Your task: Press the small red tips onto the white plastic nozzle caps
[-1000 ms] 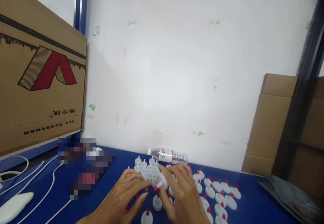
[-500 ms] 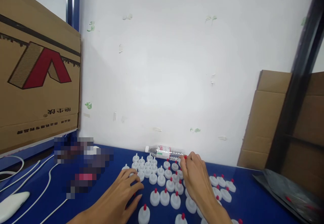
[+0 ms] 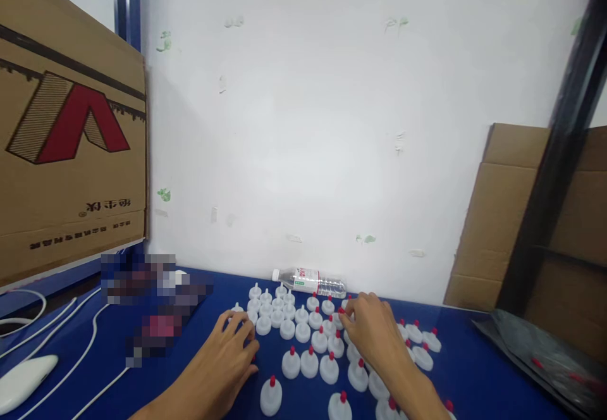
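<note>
Several small white bottle caps with red tips point(image 3: 309, 362) stand in a cluster on the blue table point(image 3: 474, 376). Behind them stand several plain white caps point(image 3: 272, 309) without red tips. My left hand point(image 3: 232, 350) rests on the table at the cluster's left edge, its fingers curled down onto something I cannot make out. Fingers of my right hand point(image 3: 372, 331) are pinched together at a red-tipped cap point(image 3: 342, 317) near the back of the cluster.
A clear water bottle point(image 3: 310, 281) lies on its side against the white wall. A large cardboard box point(image 3: 66, 148) stands at the left, more cardboard point(image 3: 502, 217) at the right. White cables point(image 3: 90, 338), a white device point(image 3: 23, 382) and a dark plastic bag point(image 3: 545, 357) lie on the table.
A second ago both hands held a cap together at the centre. My right hand then reached to the back of the cluster and has drawn back slightly; my left hand settled on the table.
</note>
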### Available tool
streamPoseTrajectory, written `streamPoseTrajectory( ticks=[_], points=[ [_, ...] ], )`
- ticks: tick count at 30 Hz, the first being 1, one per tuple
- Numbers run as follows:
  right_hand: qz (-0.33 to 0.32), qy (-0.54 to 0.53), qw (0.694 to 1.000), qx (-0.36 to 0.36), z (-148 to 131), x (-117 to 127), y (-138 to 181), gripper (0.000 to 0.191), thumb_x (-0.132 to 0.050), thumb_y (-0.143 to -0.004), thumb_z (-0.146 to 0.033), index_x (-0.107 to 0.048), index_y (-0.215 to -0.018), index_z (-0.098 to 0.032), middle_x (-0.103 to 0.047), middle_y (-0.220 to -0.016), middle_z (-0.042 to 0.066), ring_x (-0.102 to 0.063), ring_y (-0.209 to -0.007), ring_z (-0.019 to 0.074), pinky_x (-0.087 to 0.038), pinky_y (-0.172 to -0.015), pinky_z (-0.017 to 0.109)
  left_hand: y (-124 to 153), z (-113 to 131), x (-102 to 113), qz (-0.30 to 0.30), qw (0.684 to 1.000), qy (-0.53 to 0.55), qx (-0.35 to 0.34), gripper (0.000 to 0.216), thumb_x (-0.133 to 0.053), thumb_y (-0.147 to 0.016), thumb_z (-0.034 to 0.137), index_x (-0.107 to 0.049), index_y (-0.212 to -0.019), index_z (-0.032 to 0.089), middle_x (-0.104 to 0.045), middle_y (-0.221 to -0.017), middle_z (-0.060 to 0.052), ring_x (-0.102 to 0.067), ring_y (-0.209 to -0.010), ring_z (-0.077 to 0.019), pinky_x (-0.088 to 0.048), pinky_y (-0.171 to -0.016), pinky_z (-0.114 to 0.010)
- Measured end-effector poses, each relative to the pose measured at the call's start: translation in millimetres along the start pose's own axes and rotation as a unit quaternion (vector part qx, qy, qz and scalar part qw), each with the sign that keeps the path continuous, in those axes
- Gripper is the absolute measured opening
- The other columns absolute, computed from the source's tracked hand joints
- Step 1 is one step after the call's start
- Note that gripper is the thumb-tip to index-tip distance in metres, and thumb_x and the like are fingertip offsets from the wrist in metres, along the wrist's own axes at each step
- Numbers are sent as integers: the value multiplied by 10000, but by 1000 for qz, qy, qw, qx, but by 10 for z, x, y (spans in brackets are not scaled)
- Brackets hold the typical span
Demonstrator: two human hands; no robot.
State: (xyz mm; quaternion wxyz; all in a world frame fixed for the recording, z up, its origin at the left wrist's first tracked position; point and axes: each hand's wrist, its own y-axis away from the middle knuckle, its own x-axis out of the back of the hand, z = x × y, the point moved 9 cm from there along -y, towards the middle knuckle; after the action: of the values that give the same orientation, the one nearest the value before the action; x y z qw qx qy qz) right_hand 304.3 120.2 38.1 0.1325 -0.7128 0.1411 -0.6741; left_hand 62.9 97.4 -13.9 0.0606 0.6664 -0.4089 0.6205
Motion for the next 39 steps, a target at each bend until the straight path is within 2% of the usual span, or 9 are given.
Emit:
streamPoseTrajectory(
  ticks=[4,9,14,19,23,26,31,34,39],
  points=[
    [-45,5,999,-11,55,-83,6,194,-666,-925,-233,-773,-766,-201,-758,-907,96,-688,-959,311,-430,-788,395,3,-51,-195,25,999,24,-14,102,-781,-826,169,-690,-806,212,-691,-950,-50,-572,-1046,-315,-357,-977,-531],
    [-61,-5,998,0,-14,-95,-14,155,-666,-934,-279,-794,-866,-224,-766,-966,80,-686,-993,286,-435,-808,373,29,-54,-288,67,996,41,-42,144,-795,-827,198,-657,-797,221,-676,-875,-26,-570,-1011,-284,-337,-985,-474],
    [-71,-13,997,-1,-58,-123,23,111,-696,-878,-175,-787,-833,-220,-777,-854,66,-713,-911,273,-438,-791,354,28,24,-111,90,992,52,-71,78,-654,-905,152,-645,-897,229,-657,-878,-30,-575,-971,-250,-371,-1004,-429],
    [-50,-23,998,14,-68,-84,50,170,-627,-944,-177,-767,-852,-205,-765,-820,68,-716,-819,264,-445,-759,364,17,100,158,84,988,110,-62,454,-405,-851,-90,-629,-1062,243,-648,-929,-16,-598,-851,-197,-361,-1054,-470],
    [4,-32,999,32,-211,97,75,400,-384,-1083,-273,-741,-922,-194,-742,-941,107,-682,-974,289,-447,-865,427,12,146,283,76,985,146,-56,528,-375,-793,-122,-608,-1102,238,-621,-999,-48,-580,-932,-229,-429,-947,-428],
    [37,-103,988,107,-513,190,185,440,-280,-1113,-304,-717,-1096,-250,-719,-1134,77,-639,-1123,245,-421,-1010,441,9,160,320,73,983,159,-53,515,-395,-786,-119,-590,-1111,230,-599,-1052,-68,-558,-990,-250,-449,-853,-373],
    [-69,-207,953,211,-976,-86,437,428,-286,-1112,-402,-622,-1374,-369,-543,-1525,18,-395,-1476,277,-161,-1232,619,1,138,300,64,985,156,-45,475,-398,-780,-121,-570,-1055,225,-602,-1062,-59,-572,-914,-225,-449,-804,-335],
    [-111,-198,949,220,-1049,-224,493,440,-299,-1107,-426,-581,-1435,-345,-522,-1543,21,-347,-1504,294,-136,-1239,637,-2,119,265,59,985,155,-38,446,-398,-806,-120,-565,-1032,227,-609,-1042,-45,-587,-889,-213,-446,-789,-319],
    [-93,-181,947,249,-1066,-209,500,435,-323,-1104,-398,-586,-1431,-282,-596,-1475,19,-404,-1470,287,-152,-1247,631,17,151,276,57,980,184,-47,380,-437,-860,-88,-571,-1021,230,-625,-1048,-30,-604,-879,-195,-454,-767,-286]
  ],
)
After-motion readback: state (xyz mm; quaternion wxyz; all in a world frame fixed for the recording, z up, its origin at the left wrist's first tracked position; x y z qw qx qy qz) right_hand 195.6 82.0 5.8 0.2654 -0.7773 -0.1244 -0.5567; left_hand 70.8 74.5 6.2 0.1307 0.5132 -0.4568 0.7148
